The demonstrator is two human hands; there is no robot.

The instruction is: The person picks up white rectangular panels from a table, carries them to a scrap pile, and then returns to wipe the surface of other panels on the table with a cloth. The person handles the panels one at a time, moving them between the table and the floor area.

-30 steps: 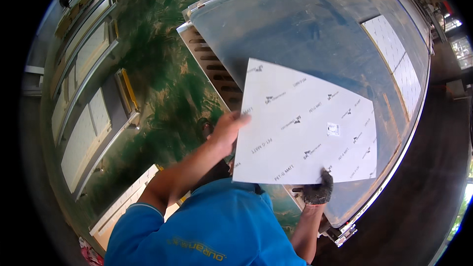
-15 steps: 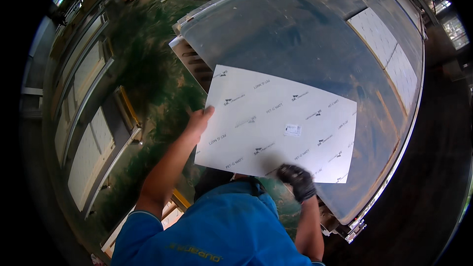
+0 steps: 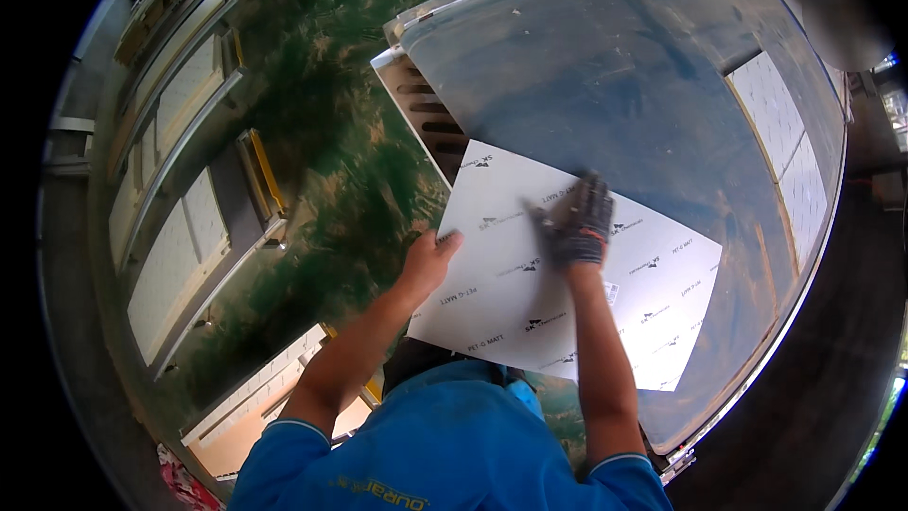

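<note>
A: Sheet position?
B: White sheet (image 3: 567, 274) lies flat on the table (image 3: 643, 76), near corner overhanging. Left hand (image 3: 427, 260) pinches its edge; gloved right hand (image 3: 579, 218) presses, fingers spread.
A: Risk?
B: Uneven pressure could let it slide off.

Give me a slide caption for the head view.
Gloved right hand presses a white panel on the metal table; bare left hand grips its edge.
</note>
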